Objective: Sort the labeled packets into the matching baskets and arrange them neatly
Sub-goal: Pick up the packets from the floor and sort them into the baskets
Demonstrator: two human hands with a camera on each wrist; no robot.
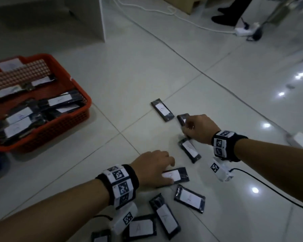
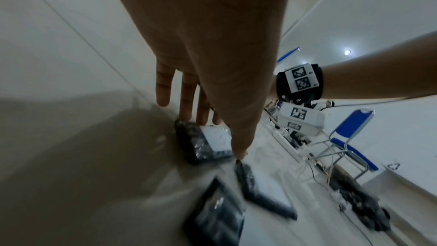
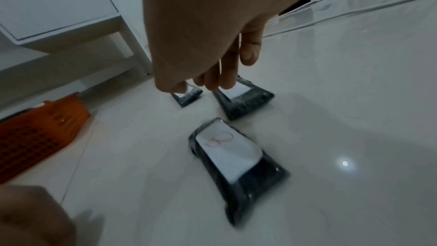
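Observation:
Several black packets with white labels lie scattered on the tiled floor. My left hand (image 1: 170, 172) reaches over one packet (image 1: 180, 175) (image 2: 208, 149), its straight fingers (image 2: 187, 108) touching the far end and the thumb down at the near edge. My right hand (image 1: 186, 126) (image 3: 227, 74) rests its fingertips on another packet (image 1: 182, 118) (image 3: 246, 100), thumb held apart. A packet with a red-marked label (image 1: 190, 150) (image 3: 229, 156) lies between the hands, and one more (image 1: 162, 111) lies beyond. A red basket (image 1: 87, 102) (image 3: 35, 132) at the left holds several labelled packets.
More packets (image 1: 189, 198) (image 1: 164, 217) (image 1: 142, 227) lie near my left forearm. A white cabinet (image 1: 101, 18) stands behind the basket. White cables and a power strip (image 1: 241, 30) cross the far floor beside a person's dark shoes (image 1: 224, 16). A black cable (image 1: 269, 187) trails from my right wrist.

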